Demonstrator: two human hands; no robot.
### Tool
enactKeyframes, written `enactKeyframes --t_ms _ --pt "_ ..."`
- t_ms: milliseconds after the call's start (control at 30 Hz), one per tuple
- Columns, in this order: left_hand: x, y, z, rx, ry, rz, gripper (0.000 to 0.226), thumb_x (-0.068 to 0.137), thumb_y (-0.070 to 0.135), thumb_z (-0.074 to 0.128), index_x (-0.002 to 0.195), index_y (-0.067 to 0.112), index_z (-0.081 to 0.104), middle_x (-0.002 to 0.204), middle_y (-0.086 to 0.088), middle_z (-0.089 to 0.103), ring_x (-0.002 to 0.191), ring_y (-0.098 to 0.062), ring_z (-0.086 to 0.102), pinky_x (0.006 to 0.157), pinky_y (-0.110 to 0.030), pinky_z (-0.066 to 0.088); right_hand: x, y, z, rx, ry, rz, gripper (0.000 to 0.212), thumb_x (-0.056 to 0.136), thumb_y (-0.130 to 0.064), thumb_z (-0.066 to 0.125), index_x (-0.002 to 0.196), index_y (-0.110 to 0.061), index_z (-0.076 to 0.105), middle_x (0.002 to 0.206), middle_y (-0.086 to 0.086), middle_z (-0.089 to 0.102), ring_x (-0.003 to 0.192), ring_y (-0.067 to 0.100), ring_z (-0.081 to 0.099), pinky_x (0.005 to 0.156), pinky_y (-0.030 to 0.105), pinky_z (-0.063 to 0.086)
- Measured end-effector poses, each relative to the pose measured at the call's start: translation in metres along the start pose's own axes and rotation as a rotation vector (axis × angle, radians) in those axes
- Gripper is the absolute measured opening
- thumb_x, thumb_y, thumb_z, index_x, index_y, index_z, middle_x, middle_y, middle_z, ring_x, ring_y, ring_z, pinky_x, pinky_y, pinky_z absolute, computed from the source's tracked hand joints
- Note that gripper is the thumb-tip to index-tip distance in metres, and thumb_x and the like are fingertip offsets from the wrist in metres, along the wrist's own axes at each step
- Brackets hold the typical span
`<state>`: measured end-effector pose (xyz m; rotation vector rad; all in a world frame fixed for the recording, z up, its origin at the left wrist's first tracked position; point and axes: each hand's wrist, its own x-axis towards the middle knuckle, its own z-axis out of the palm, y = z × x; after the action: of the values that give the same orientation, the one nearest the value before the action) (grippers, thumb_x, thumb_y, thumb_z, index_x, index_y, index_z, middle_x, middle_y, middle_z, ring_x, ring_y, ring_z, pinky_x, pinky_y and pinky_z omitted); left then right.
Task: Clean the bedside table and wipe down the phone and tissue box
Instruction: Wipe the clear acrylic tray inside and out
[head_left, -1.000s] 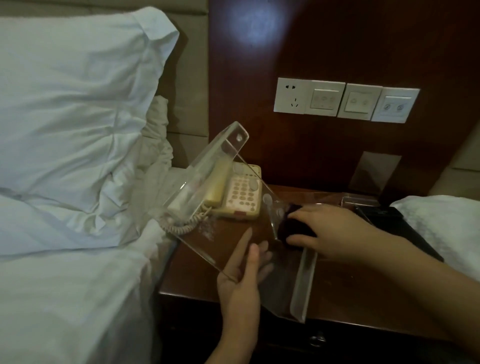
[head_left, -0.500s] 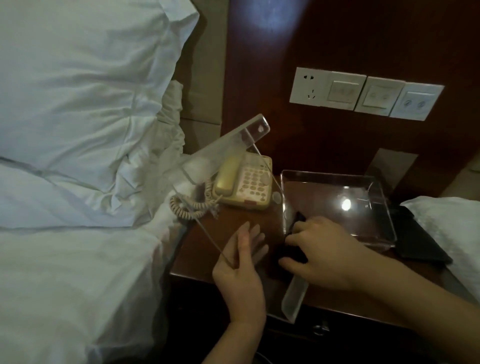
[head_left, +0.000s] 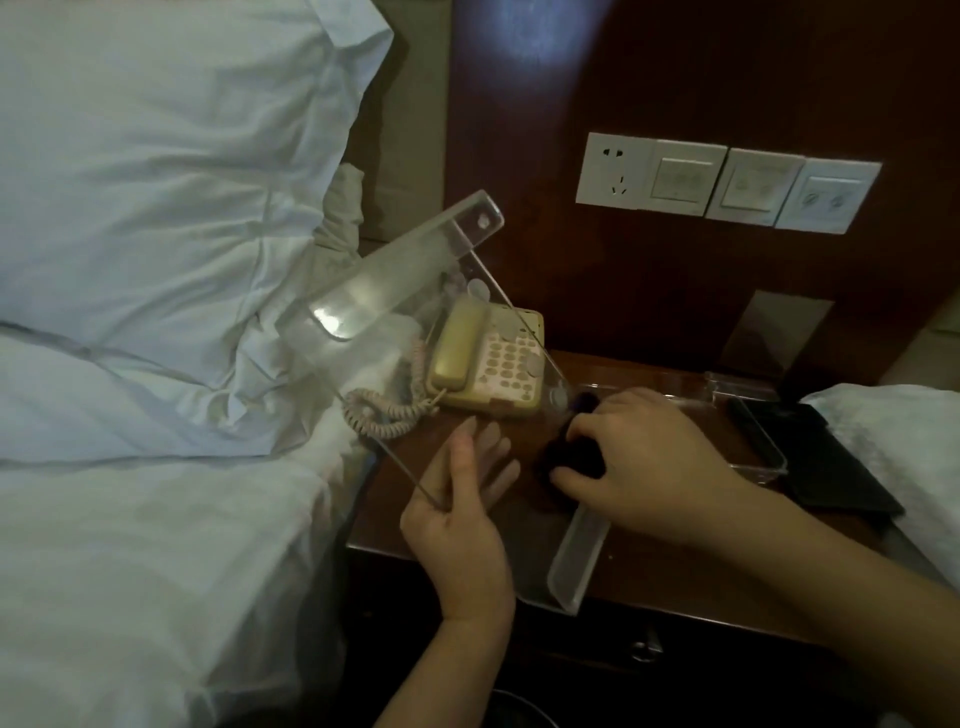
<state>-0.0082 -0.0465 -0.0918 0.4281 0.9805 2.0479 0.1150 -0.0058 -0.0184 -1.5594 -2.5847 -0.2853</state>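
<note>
My left hand (head_left: 462, 530) pinches the near edge of a clear acrylic box (head_left: 374, 291), thumb in front and fingers showing through the panel. The box is tilted up over the bedside table (head_left: 675, 582), with its top corner leaning toward the pillow. Against the box's panel my right hand (head_left: 649, 467) grips a dark cloth (head_left: 563, 457). A beige corded phone (head_left: 498, 364) sits just behind the box, its coiled cord trailing to the left.
A second clear acrylic tray (head_left: 758, 457) lies flat on the table's right side, beside a dark folder (head_left: 831, 467). White bedding (head_left: 156, 571) and a pillow (head_left: 156, 182) press against the table's left edge. Wall switches (head_left: 727, 182) sit above on the wooden panel.
My right hand has slid the cloth a little up the panel toward the phone. My left hand keeps its hold on the tilted box.
</note>
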Motion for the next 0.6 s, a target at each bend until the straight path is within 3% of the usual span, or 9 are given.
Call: enactKeyframes --t_ms 133,267,467,533,600 --pt "-0.001 0.001 -0.002 0.04 -0.019 0.025 0.018 0.1 0.016 0.058 0.108 0.013 0.074 0.098 -0.005 0.08 0.096 -0.02 0.076 0.075 -0.029 0.062 -0.018 -0.026 0.005 0.148 -0.074 -0.07 0.039 0.086 -0.063 0.055 0.108 -0.033 0.067 0.102 -0.012 0.059 0.101 0.006 0.052 0.097 0.029 0.04" --pt "-0.004 0.004 0.0 0.022 -0.024 0.004 0.019 0.101 0.016 0.057 0.108 0.013 0.074 0.098 -0.005 0.08 0.096 -0.021 0.076 0.074 -0.029 0.062 -0.023 -0.028 -0.001 0.216 -0.144 -0.091 0.042 0.076 -0.072 0.059 0.102 -0.039 0.066 0.099 -0.017 0.054 0.096 0.003 0.049 0.088 0.024 0.031" --pt "0.002 0.014 0.0 -0.016 -0.051 0.035 0.019 0.101 0.015 0.058 0.11 0.007 0.073 0.098 -0.008 0.079 0.098 -0.023 0.076 0.076 -0.03 0.062 0.012 0.001 -0.013 0.059 -0.051 0.073 0.043 0.077 -0.072 0.06 0.106 -0.041 0.058 0.111 -0.01 0.054 0.118 0.013 0.048 0.113 0.042 0.024" --pt "0.004 0.015 -0.001 -0.011 -0.046 0.049 0.019 0.101 0.016 0.058 0.108 0.007 0.073 0.098 -0.008 0.079 0.098 -0.023 0.076 0.076 -0.03 0.062 0.015 0.003 -0.01 0.006 -0.023 0.114 0.049 0.08 -0.072 0.056 0.115 -0.039 0.059 0.119 -0.006 0.057 0.127 0.017 0.044 0.115 0.043 0.021" --pt "0.006 0.015 -0.002 -0.013 -0.035 0.045 0.017 0.1 0.016 0.059 0.106 0.01 0.074 0.097 -0.009 0.079 0.097 -0.023 0.076 0.075 -0.03 0.063 0.013 -0.002 -0.009 -0.016 -0.023 0.097 0.046 0.083 -0.071 0.052 0.114 -0.037 0.06 0.109 -0.007 0.059 0.119 0.016 0.049 0.112 0.04 0.026"
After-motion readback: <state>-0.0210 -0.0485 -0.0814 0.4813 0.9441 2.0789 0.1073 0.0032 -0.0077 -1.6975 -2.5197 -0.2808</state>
